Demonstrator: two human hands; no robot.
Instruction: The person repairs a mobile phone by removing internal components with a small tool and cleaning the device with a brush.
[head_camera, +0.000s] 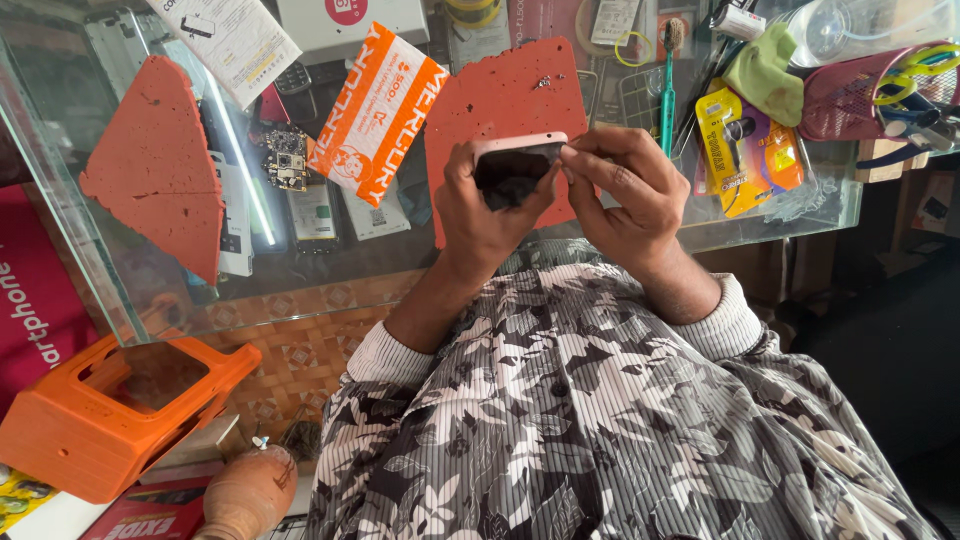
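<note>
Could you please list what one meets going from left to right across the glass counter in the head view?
Triangular red foam pad → bare circuit board → orange-and-white packet → left hand → phone → right hand → yellow blister pack → pink mesh basket.

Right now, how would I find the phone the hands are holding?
Look at the glass counter, then the red mat in its middle. Just over it, both hands grip the phone: it alone has a pale pink rim and a dark face.

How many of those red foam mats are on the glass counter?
2. One triangular red mat lies at the left of the glass counter. The other red mat lies in the middle, partly hidden behind the phone and both hands.
</note>
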